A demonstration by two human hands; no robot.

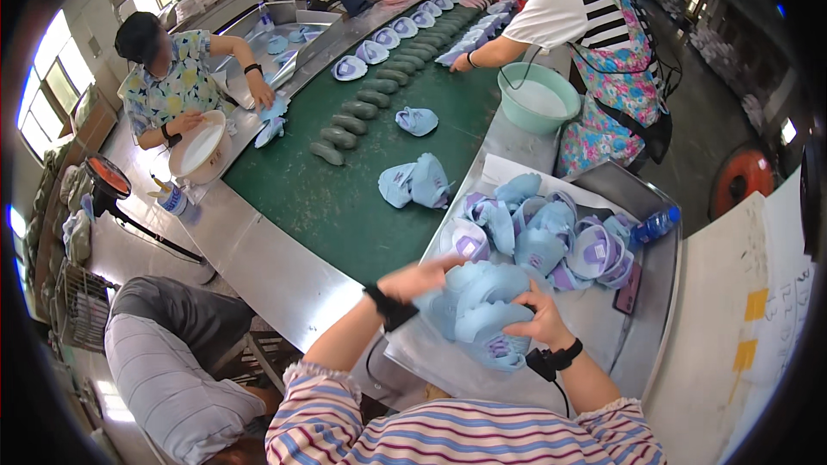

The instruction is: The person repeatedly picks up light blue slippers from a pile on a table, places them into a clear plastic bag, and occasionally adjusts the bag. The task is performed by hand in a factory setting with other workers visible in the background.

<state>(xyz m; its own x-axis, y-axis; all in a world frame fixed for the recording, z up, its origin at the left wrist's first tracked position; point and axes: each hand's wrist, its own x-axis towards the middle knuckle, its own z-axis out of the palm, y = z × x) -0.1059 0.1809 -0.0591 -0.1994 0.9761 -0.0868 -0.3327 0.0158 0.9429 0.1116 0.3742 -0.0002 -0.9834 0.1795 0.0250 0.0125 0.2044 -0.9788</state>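
Light blue shoe uppers with purple details (480, 314) are bunched together in front of me over the metal tray (594, 340). My right hand (544, 320) grips the right side of this bunch, thumb and fingers closed on an upper's edge. On the left, my left hand (418, 281) is at the bunch's upper-left edge; motion smears its fingers, so their grip is unclear. Just beyond my hands, a loose pile of blue and purple shoe uppers (543, 237) lies in the tray. Two more overlapping uppers (415, 181) rest on the green belt, with a single upper (417, 121) farther away.
A row of dark green shoe lasts (349, 123) runs along the green belt (289, 207). A blue bottle (656, 226) and a phone (628, 289) lie at the tray's right. Co-workers stand on both sides, near a green basin (538, 99) and a beige basin (200, 148).
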